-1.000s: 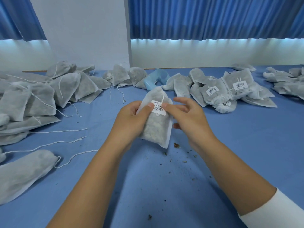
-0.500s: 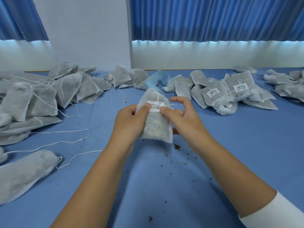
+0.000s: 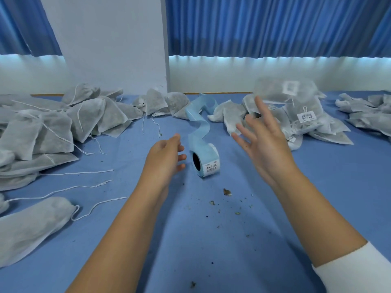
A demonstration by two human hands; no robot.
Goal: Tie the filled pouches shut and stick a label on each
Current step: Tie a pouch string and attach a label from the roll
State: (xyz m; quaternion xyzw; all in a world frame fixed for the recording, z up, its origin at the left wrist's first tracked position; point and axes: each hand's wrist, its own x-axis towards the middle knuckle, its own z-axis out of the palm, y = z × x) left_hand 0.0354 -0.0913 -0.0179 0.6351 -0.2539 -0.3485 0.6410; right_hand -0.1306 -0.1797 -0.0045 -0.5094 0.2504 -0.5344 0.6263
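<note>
Left hand (image 3: pixel 163 157): fingers loosely spread, empty, just beside roll (image 3: pixel 206 163) at centre of desk (image 3: pixel 211 240).
Right hand (image 3: pixel 262 142): fingers wide, empty.
Pouch (image 3: pixel 285 89): labelled, blurred, above labelled pile (image 3: pixel 306 121), far right.
To do: unlabelled pile (image 3: pixel 53 127), left edge; many remain.

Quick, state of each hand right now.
Left hand: open, holds nothing, beside the label roll.
Right hand: open, fingers spread, holds nothing; a blurred pouch is airborne beyond it.
</note>
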